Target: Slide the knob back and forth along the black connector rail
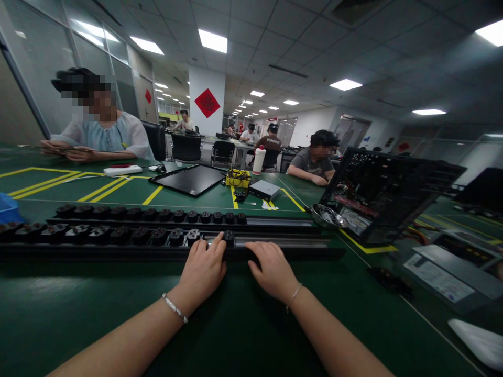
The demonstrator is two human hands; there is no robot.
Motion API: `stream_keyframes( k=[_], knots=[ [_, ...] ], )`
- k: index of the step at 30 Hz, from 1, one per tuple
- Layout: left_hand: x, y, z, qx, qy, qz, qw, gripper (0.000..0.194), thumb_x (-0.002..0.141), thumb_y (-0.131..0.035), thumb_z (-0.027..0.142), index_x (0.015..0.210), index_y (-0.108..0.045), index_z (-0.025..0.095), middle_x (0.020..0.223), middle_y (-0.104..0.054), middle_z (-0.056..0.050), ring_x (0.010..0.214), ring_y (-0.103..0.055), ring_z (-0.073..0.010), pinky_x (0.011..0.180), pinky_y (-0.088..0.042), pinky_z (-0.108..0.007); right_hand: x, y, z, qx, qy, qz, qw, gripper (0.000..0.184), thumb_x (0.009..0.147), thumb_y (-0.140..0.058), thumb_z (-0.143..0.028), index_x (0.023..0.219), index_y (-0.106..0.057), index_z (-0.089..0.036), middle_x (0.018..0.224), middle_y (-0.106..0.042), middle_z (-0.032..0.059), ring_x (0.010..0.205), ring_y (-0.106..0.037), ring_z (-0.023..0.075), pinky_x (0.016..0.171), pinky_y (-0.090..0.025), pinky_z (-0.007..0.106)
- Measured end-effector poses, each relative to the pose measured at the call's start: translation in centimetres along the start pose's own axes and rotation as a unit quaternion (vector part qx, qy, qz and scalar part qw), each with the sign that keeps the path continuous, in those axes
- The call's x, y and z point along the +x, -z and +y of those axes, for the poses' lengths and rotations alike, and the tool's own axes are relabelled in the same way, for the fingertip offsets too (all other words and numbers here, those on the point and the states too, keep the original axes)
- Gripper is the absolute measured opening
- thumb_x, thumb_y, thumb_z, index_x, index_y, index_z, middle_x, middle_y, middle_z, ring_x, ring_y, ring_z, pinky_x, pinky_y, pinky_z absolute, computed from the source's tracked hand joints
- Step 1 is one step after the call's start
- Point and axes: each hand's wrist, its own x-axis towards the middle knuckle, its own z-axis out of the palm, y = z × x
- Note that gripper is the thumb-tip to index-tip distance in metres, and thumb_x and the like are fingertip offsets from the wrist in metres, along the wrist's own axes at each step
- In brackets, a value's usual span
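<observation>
Along part-cropped front rail, L hand & R hand nr blk module, can't tell either grip

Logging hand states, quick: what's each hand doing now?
Left hand: fingers extended beside a black module; grip can't be told.
Right hand: open, fingertips at the front rail.
</observation>
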Motion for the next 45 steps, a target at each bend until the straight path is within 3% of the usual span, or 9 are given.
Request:
stream_keyframes(
  k=[3, 8, 16, 22, 33, 45],
  knots=[
    [0.0, -0.1, 0.0, 0.005, -0.001, 0.004, 1.0, 0.036, 0.077, -0.049, 0.02, 0.113, -0.054, 0.018, 0.137, -0.049, -0.007, 0.092, -0.054, -0.0264, 0.088, -0.038, -0.043, 1.0, -1.0, -1.8, 0.01, 0.01, -0.001, 1.0, 0.036, 0.082, -0.048, -0.022, 0.117, -0.051, -0.028, 0.114, -0.06, 0.003, 0.107, -0.051, 0.0181, 0.1, -0.029, 0.039],
    [0.0, 0.0, 0.1, 0.004, -0.005, 0.001, 1.0, 0.035, 0.078, -0.048, 0.02, 0.113, -0.054, 0.018, 0.136, -0.049, -0.006, 0.092, -0.053, -0.0266, 0.088, -0.038, -0.043, 1.9, -2.4, -2.9, 0.001, -0.029, 0.023, 0.999, 0.031, 0.081, -0.048, -0.023, 0.111, -0.052, -0.028, 0.104, -0.063, 0.0015, 0.101, -0.053, 0.0197, 0.1, -0.023, 0.043],
    [0.0, -0.1, 0.0, -0.002, -0.003, 0.006, 1.0, 0.036, 0.078, -0.049, 0.02, 0.113, -0.054, 0.019, 0.137, -0.049, -0.006, 0.093, -0.054, -0.026, 0.088, -0.037, -0.043, 1.7, -2.6, -2.5, 0.01, -0.006, 0.032, 0.999, 0.032, 0.082, -0.047, -0.022, 0.113, -0.05, -0.026, 0.109, -0.062, 0.0014, 0.103, -0.052, 0.0177, 0.101, -0.021, 0.039],
    [0.0, 0.1, 0.0, 0.004, -0.008, 0.007, 1.0, 0.036, 0.078, -0.05, 0.02, 0.113, -0.054, 0.018, 0.134, -0.052, -0.007, 0.091, -0.055, -0.0252, 0.086, -0.038, -0.042, 1.7, -2.6, -2.3, -0.005, 0.003, 0.022, 1.0, 0.033, 0.081, -0.048, -0.021, 0.114, -0.051, -0.024, 0.107, -0.062, 0.0027, 0.1, -0.051, 0.0182, 0.093, -0.028, 0.035],
    [0.0, 0.0, 0.0, 0.01, -0.01, 0.012, 1.0, 0.037, 0.078, -0.049, 0.019, 0.115, -0.054, 0.019, 0.134, -0.051, -0.006, 0.09, -0.054, -0.0251, 0.087, -0.037, -0.042, 1.9, -2.7, -2.0, -0.03, 0.002, 0.019, 0.999, 0.031, 0.083, -0.048, -0.021, 0.114, -0.051, -0.024, 0.105, -0.062, 0.0032, 0.095, -0.051, 0.0192, 0.084, -0.029, 0.035],
    [0.1, -0.1, 0.0, 0.006, -0.013, 0.015, 1.0, 0.041, 0.077, -0.05, 0.019, 0.118, -0.054, 0.022, 0.135, -0.051, -0.005, 0.09, -0.055, -0.0246, 0.087, -0.037, -0.042, 1.8, -2.7, -1.8, -0.016, 0.002, 0.017, 1.0, 0.031, 0.084, -0.046, -0.019, 0.114, -0.051, -0.023, 0.107, -0.062, 0.004, 0.096, -0.051, 0.0187, 0.087, -0.03, 0.034]
  ],
)
